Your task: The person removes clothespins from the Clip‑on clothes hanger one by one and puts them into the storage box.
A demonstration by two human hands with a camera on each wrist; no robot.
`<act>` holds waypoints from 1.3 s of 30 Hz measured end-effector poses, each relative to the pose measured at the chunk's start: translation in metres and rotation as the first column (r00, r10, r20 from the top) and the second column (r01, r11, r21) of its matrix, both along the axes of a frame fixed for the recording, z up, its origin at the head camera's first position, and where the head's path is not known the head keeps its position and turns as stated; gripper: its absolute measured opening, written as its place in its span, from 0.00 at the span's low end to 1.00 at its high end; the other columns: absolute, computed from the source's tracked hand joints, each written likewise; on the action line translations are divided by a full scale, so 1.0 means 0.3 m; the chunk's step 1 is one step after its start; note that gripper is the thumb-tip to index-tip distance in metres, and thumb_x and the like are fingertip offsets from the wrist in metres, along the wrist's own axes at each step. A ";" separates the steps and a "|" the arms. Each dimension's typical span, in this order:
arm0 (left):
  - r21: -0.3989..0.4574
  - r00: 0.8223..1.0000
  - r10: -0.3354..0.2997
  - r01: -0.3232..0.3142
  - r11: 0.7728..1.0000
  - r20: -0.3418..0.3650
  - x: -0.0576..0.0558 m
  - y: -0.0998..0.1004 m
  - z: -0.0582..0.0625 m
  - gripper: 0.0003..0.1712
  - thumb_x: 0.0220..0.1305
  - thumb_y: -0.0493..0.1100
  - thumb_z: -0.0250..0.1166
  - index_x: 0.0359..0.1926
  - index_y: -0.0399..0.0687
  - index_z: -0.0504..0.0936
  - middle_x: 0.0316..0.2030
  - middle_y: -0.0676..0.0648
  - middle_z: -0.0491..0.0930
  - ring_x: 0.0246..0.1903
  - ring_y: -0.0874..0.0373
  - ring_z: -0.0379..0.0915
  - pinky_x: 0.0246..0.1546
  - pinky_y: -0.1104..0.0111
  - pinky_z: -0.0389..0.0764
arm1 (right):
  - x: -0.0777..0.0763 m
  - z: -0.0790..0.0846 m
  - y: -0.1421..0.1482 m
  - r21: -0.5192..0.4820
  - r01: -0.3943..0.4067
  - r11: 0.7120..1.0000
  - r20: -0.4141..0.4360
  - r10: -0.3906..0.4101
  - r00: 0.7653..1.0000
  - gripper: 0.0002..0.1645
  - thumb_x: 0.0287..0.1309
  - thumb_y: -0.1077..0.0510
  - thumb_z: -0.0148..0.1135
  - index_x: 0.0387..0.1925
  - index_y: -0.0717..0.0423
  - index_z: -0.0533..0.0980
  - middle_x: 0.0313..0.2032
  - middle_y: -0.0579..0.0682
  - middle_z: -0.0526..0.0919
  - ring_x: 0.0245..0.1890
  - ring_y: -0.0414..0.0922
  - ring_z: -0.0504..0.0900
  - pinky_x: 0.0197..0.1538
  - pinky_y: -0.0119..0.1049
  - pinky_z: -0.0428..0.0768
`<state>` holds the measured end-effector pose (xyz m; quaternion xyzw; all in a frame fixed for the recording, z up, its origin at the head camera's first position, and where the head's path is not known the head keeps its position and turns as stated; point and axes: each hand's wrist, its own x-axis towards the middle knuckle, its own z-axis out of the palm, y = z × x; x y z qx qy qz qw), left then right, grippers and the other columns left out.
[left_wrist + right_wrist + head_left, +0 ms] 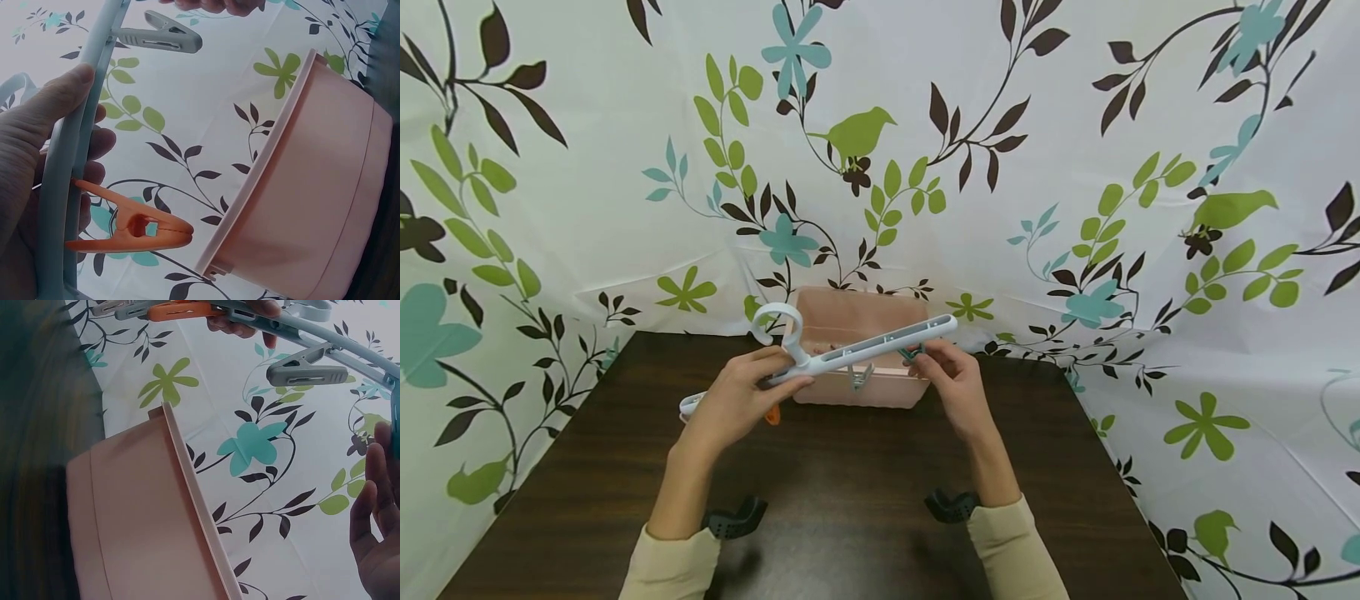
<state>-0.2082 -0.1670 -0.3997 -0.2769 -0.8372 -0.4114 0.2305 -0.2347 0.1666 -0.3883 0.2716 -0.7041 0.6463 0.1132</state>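
Observation:
My left hand (737,396) grips a pale blue-grey clip hanger (880,343) near its curved hook (793,325), holding it tilted, right end higher. An orange clothespin (140,225) hangs from the bar just below the left fingers in the left wrist view. Farther along hangs a grey clothespin (861,377). At the raised right end, my right hand (955,387) pinches a dark green clothespin (912,353) close against the bar. More clips, one grey, show past the orange one in the right wrist view.
A pink plastic bin (857,393) stands behind the hanger at the back of the dark wooden table (850,500). Patterned fabric (880,100) with leaves and birds hangs behind and at both sides. Black wrist mounts (737,518) sit under both wrists.

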 end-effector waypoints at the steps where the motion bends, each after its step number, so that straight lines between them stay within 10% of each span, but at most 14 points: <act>1: -0.003 1.000 0.004 -0.004 1.000 0.004 0.001 0.000 0.000 0.10 0.64 0.40 0.79 0.46 0.50 0.91 0.38 0.54 0.85 0.33 0.62 0.75 0.35 0.67 0.81 | -0.001 0.001 0.000 -0.005 -0.005 1.000 0.002 0.005 1.000 0.11 0.80 0.63 0.59 0.54 0.63 0.82 0.40 0.43 0.91 0.40 0.38 0.88 0.47 0.35 0.87; 17: -0.020 0.999 0.034 -0.034 0.999 -0.032 0.001 0.004 -0.002 0.12 0.63 0.41 0.80 0.48 0.52 0.92 0.43 0.54 0.87 0.35 0.62 0.76 0.35 0.65 0.81 | -0.019 0.006 -0.010 -0.130 -0.137 0.982 0.056 0.145 0.988 0.20 0.86 0.54 0.50 0.31 0.55 0.71 0.20 0.46 0.59 0.21 0.43 0.54 0.29 0.37 0.56; 22: -0.012 0.999 0.028 -0.029 1.000 -0.040 0.001 0.005 -0.001 0.12 0.63 0.42 0.80 0.47 0.51 0.92 0.41 0.54 0.87 0.33 0.62 0.76 0.34 0.66 0.81 | -0.028 0.017 -0.022 -0.124 -0.152 0.981 0.043 0.159 0.986 0.21 0.88 0.50 0.46 0.39 0.51 0.82 0.18 0.47 0.57 0.19 0.45 0.52 0.26 0.39 0.53; 30: 0.002 0.998 0.018 -0.017 1.000 -0.057 0.000 0.007 -0.003 0.13 0.62 0.40 0.81 0.47 0.50 0.92 0.45 0.51 0.88 0.35 0.61 0.77 0.34 0.66 0.81 | -0.043 0.034 -0.050 -0.061 -0.178 0.982 0.001 0.179 0.984 0.28 0.89 0.50 0.38 0.29 0.63 0.62 0.18 0.49 0.57 0.19 0.57 0.48 0.24 0.41 0.51; 39: 0.011 0.999 0.005 -0.004 1.000 -0.035 0.005 -0.002 0.002 0.12 0.62 0.41 0.81 0.47 0.51 0.93 0.43 0.52 0.87 0.35 0.62 0.76 0.34 0.68 0.80 | -0.053 0.051 -0.044 -0.037 -0.239 0.970 0.070 0.241 0.968 0.32 0.89 0.48 0.39 0.22 0.58 0.57 0.16 0.50 0.54 0.15 0.47 0.49 0.23 0.41 0.50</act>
